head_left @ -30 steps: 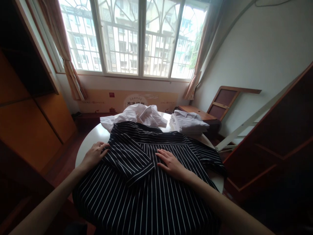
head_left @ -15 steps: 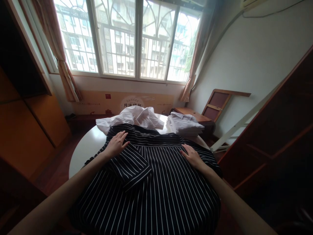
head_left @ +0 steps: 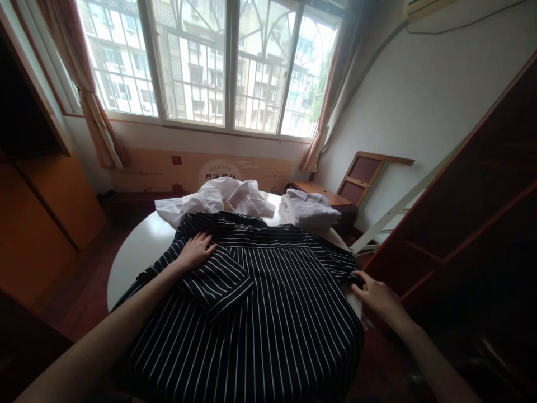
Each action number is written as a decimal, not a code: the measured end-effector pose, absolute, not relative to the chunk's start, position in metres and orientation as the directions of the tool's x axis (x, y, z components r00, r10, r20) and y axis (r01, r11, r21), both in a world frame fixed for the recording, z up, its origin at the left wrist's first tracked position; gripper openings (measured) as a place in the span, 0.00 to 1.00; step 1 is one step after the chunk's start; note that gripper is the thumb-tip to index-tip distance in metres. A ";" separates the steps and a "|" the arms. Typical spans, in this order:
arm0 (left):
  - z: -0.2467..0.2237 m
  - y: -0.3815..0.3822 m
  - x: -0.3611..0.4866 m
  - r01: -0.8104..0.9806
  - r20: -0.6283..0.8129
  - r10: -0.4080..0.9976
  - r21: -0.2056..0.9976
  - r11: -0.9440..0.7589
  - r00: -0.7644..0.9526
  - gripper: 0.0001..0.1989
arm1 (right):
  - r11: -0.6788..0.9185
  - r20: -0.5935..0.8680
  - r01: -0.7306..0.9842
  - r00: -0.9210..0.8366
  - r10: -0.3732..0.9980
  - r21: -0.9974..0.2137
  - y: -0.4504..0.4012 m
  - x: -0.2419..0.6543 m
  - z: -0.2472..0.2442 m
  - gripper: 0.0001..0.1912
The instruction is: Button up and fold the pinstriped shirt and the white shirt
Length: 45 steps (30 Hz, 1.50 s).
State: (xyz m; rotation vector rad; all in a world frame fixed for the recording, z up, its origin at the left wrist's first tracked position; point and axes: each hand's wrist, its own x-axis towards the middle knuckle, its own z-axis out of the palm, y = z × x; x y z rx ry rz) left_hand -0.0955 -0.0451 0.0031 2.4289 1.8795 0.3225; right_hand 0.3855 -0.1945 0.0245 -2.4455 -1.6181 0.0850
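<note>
A black shirt with white stripes lies spread over the round white table, its lower part hanging over the near edge. Its left sleeve is folded inward across the body. My left hand rests flat on the shirt at the top of that folded sleeve, fingers stretched out. At the table's right edge, my right hand pinches the end of the other sleeve between thumb and fingers.
Behind the shirt lies a crumpled white garment. A stack of folded white clothes sits at the table's back right. A wooden cabinet and a white ladder-like frame stand beyond, with a large reddish-brown wooden panel at right.
My right hand has moved from the shirt's right shoulder outward to the right and taken hold of the sleeve end. My left hand stays on the folded sleeve. The view has shifted slightly.
</note>
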 end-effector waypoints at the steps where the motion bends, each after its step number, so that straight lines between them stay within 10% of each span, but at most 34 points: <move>1: 0.003 -0.045 -0.096 0.952 0.135 0.962 0.166 -0.257 0.236 0.30 | -0.409 0.093 0.894 0.429 0.898 -0.181 -0.193 0.386 0.022 0.22; 13: 0.002 -0.046 -0.097 0.948 0.178 0.954 0.168 -0.269 0.239 0.28 | -0.278 0.460 0.836 0.503 0.731 -0.472 -0.172 0.380 0.014 0.20; 16: 0.001 -0.045 -0.098 0.943 0.191 0.950 0.176 -0.281 0.247 0.28 | 0.057 0.691 0.954 0.172 0.702 -0.295 -0.171 0.340 0.023 0.25; 19: 0.000 -0.046 -0.098 0.936 0.216 0.944 0.195 -0.292 0.249 0.27 | 0.514 0.502 0.856 -0.421 0.756 -0.056 -0.178 0.300 0.033 0.18; 22: -0.001 -0.046 -0.099 0.921 0.291 0.923 0.219 -0.321 0.252 0.25 | 0.682 0.344 0.719 -0.612 0.712 -0.134 -0.185 0.281 0.040 0.12; 28: 0.015 -0.057 -0.094 0.776 0.530 0.773 0.300 -0.555 0.348 0.19 | 0.593 0.421 0.725 -0.443 0.792 -0.352 -0.185 0.291 0.044 0.11; 39: 0.049 -0.101 -0.049 0.725 0.119 0.791 0.336 -0.601 0.600 0.13 | 0.538 0.405 0.825 -0.438 0.803 -0.175 -0.185 0.298 0.038 0.11; 45: 0.044 -0.088 -0.040 0.588 0.131 0.848 0.666 -0.459 0.514 0.13 | 0.269 0.514 0.949 -0.151 0.845 -0.164 -0.187 0.311 0.032 0.06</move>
